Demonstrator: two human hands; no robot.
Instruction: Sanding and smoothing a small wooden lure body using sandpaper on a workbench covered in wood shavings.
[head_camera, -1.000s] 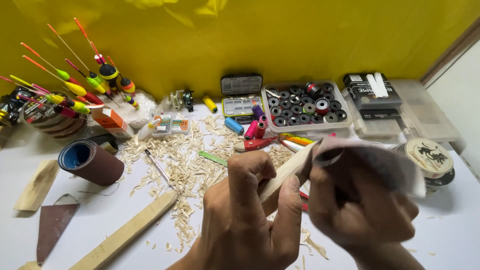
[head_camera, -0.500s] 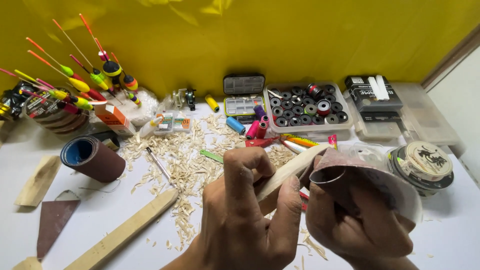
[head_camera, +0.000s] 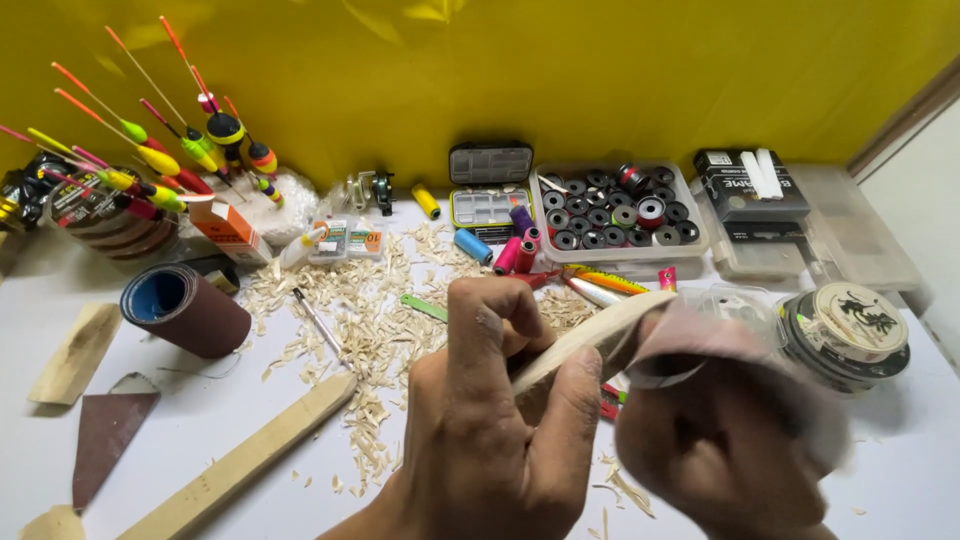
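Left hand (head_camera: 500, 420) pinching a pale wooden stick (head_camera: 590, 335), its tip angled toward the blurred right hand (head_camera: 730, 440), fingers curled around sandpaper (head_camera: 700, 335), shavings (head_camera: 370, 320) beyond

The right hand (head_camera: 730, 440) slid its sandpaper (head_camera: 700, 340) back down the carved wooden stick (head_camera: 590, 335), from the tip nearest the round spool tin (head_camera: 845, 330) toward the left hand (head_camera: 500, 420), and blurred with the stroke.

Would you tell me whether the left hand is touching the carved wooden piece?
Touching: the head view shows the left hand pinching the carved wooden piece between thumb and fingers.
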